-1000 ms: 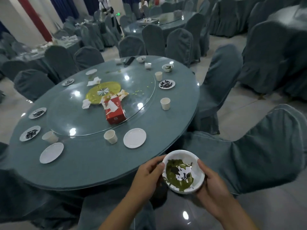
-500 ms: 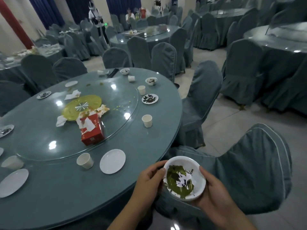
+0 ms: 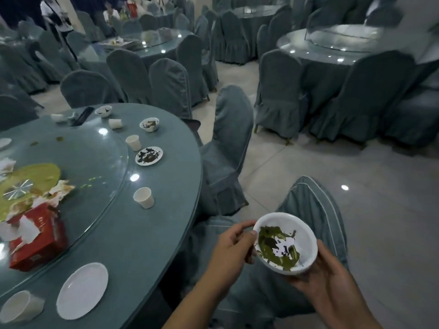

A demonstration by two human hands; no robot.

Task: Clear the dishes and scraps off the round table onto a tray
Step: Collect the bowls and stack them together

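I hold a round white bowl [image 3: 306, 236], smeared inside with green and dark scraps, between both hands, and both are closed on it. My left hand [image 3: 234, 248] pinches its left rim, thumb tip on the edge and fingers curled alongside. My right hand [image 3: 330, 279] cups it from below on the right, though how those fingers lie beneath the bowl I cannot quite tell. The bowl is tilted a little toward me and hangs clear of the table, above the back of a chair draped in grey-blue cloth [image 3: 311, 200]. To the left of my grip runs the curved edge of the round table under its grey-blue cloth [image 3: 133, 245]. Nearest my left hand on that side lies a clean flat white plate [image 3: 82, 289], with a white paper cup on its side [image 3: 21, 306] just past it. Further left and beyond sits a red cardboard box stuffed with torn white paper [image 3: 38, 243], on the round glass turntable [image 3: 95, 167]. Ahead and left of the bowl stands an upright white paper cup [image 3: 143, 197] near the turntable's rim. Beyond that is a small white plate with dark scraps [image 3: 149, 156], then another upright paper cup [image 3: 133, 142], and then a small white bowl holding dark leftovers [image 3: 149, 124] — all well apart from my hands.
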